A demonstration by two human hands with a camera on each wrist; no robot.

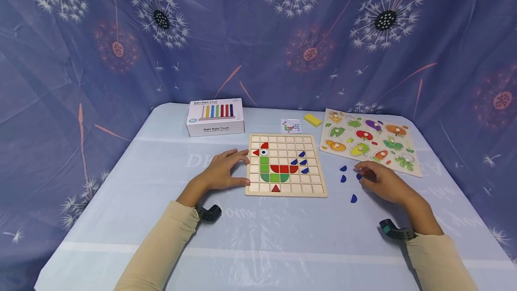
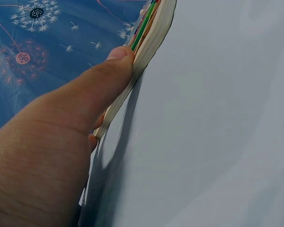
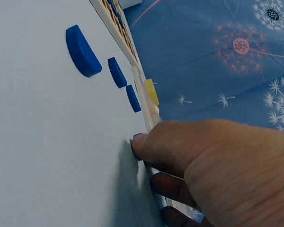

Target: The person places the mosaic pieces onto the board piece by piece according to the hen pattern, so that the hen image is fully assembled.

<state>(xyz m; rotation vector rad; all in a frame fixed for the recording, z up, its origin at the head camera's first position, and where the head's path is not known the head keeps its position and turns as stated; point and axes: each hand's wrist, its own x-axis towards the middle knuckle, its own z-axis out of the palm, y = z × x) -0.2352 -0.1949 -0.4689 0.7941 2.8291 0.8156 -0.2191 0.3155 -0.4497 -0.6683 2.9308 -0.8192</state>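
A wooden grid board (image 1: 319, 187) holds red, green, blue and white pieces arranged in a bird shape. My left hand (image 1: 220, 170) rests against the board's left side, fingers spread and the thumb on its edge; the left wrist view shows this thumb (image 2: 118, 61) up close. To the right of the board, my right hand (image 1: 381, 182) pinches a blue half-circle piece (image 1: 359, 176) between thumb and fingers, low over the table. Other blue half-circle pieces (image 1: 343, 178) lie loose beside it, and they also show in the right wrist view (image 3: 83, 52).
Behind the board lies a small picture card (image 1: 291, 125) with a similar bird pattern, next to a yellow block (image 1: 313, 120). A white toy box (image 1: 216, 118) stands at the back left. A vegetable peg puzzle (image 1: 329, 136) lies at the back right, close to the right hand.
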